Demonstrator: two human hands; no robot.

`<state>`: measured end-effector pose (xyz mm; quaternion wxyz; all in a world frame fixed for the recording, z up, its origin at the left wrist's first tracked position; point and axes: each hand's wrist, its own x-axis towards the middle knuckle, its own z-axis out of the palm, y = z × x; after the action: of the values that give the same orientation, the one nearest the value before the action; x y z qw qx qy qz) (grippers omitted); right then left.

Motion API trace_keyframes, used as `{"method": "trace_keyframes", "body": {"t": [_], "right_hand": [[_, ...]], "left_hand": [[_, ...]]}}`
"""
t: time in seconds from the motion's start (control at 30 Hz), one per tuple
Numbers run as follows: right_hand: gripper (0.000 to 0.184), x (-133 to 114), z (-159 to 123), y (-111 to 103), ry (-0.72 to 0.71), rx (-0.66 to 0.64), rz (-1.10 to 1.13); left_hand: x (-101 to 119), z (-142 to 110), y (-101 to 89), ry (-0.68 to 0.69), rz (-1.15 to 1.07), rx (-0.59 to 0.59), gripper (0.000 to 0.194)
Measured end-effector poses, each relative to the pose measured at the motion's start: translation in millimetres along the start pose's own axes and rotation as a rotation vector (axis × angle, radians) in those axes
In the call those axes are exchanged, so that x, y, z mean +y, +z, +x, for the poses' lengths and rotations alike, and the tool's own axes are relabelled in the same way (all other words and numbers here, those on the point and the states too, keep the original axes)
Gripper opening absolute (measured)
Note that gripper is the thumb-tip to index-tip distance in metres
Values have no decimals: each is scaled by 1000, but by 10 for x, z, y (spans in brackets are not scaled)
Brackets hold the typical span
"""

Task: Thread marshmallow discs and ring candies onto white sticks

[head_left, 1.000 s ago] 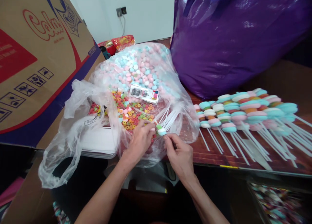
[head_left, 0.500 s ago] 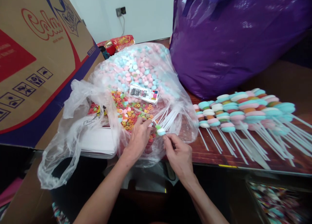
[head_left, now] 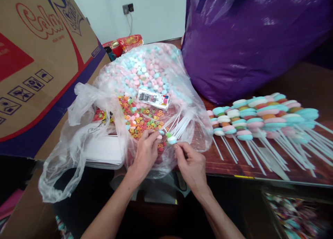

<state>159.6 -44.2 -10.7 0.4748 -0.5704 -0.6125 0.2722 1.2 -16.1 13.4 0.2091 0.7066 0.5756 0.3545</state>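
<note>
My right hand is closed, thumb and fingers pinching a stick whose shaft is mostly hidden. On it sit a white and blue marshmallow and a green cereal ring. My left hand is closed around a pink and blue marshmallow, just left of the stick's tip and apart from it. Both hands are above a clear plastic bag holding loose colourful rings and pink, white and blue marshmallows. Loose white sticks lie beside my right hand.
Several finished marshmallow skewers lie in a pile on the wooden table at right. A purple bag stands behind them. At left are a large cardboard box and white packets. Printed cards rest on the clear bag.
My left hand has drawn back slightly left and down, so the pink and blue marshmallow in its fingers shows. My right hand has barely moved.
</note>
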Motion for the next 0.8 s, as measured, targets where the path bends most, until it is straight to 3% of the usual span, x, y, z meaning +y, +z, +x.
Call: {"method": "trace_keyframes", "body": {"t": [0.13,0.37,0.47,0.6,0.7,0.8], "right_hand": [[26,0,1,-3,1,2,-1],[25,12,1,-3,-10,0,-1],[26,12,-6,-1,-9,4,-8],[24,8,-11,-4,-22,-5,-13],[22,4,1,-15,-56,-23,-3],[21,-2,14,-27,-99,-52,9]], "left_hand": [[26,2,22,19,16,-21,18],[23,141,65,85,170,-192,25],[4,214,67,62,161,-200,23],[-63,236,28,-103,-121,-51,11],[-121,204,-11,-254,-415,45,25],[-132,171,-44,-382,-630,30,32]]}}
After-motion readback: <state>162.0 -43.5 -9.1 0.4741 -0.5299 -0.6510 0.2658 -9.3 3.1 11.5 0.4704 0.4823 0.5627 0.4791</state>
